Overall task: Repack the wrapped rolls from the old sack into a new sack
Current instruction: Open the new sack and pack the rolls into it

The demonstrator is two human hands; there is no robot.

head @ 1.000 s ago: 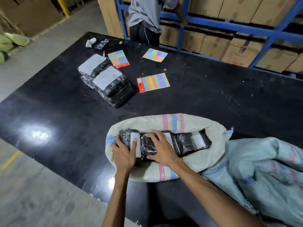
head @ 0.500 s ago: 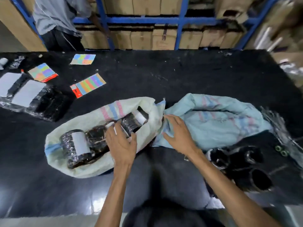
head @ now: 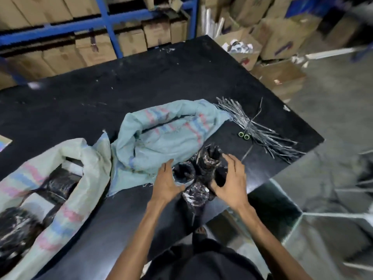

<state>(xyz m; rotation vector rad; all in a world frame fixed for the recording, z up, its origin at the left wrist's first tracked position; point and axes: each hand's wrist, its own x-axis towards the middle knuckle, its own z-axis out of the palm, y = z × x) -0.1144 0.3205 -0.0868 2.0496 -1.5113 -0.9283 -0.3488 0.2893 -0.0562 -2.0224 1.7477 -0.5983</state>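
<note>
A bundle of black wrapped rolls (head: 203,166) stands near the front edge of the black table (head: 141,81). My left hand (head: 166,183) lies against its left side with fingers straight. My right hand (head: 230,184) cups its right side, fingers spread. The crumpled light blue sack (head: 161,136) lies just behind and left of the bundle. A cream striped sack (head: 88,158) lies open at the left, with black wrapped rolls (head: 54,184) and white labels inside it.
A fan of thin black strips (head: 260,128) and two small green rings (head: 243,135) lie at the table's right corner. The table edge runs diagonally close to my right hand. Cardboard boxes (head: 278,37) and a blue rack (head: 109,23) stand behind.
Both hands left the cream sack and the blue sack and moved right onto the loose bundle of rolls. The view swung right; the person and colour cards went out of sight.
</note>
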